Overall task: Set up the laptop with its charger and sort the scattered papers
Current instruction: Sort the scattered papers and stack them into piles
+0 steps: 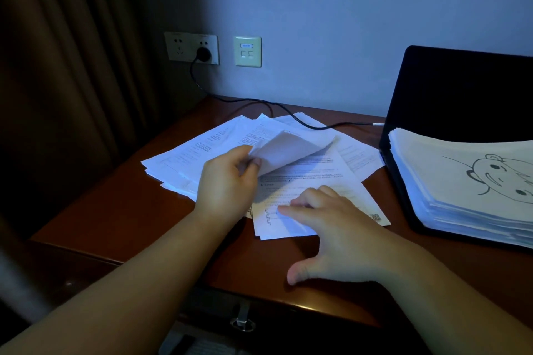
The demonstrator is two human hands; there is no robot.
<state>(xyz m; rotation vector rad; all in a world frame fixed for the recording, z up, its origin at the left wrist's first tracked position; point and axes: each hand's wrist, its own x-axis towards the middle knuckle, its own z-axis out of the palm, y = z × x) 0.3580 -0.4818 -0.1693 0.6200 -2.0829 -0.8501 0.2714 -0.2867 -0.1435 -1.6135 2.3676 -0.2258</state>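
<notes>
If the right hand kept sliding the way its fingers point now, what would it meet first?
The right hand points up-left across the printed sheet it presses. Going straight on, it would probably meet the left hand, which pinches the lifted sheet; depth is unclear.

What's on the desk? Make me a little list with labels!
left hand: pinches a lifted sheet by its corner
right hand: fingers flat on a printed page
scattered papers: spread across the wooden desk
paper stack: cartoon drawing on top, resting on the open laptop
charger cable: plugged into the wall socket, runs toward the laptop
</notes>
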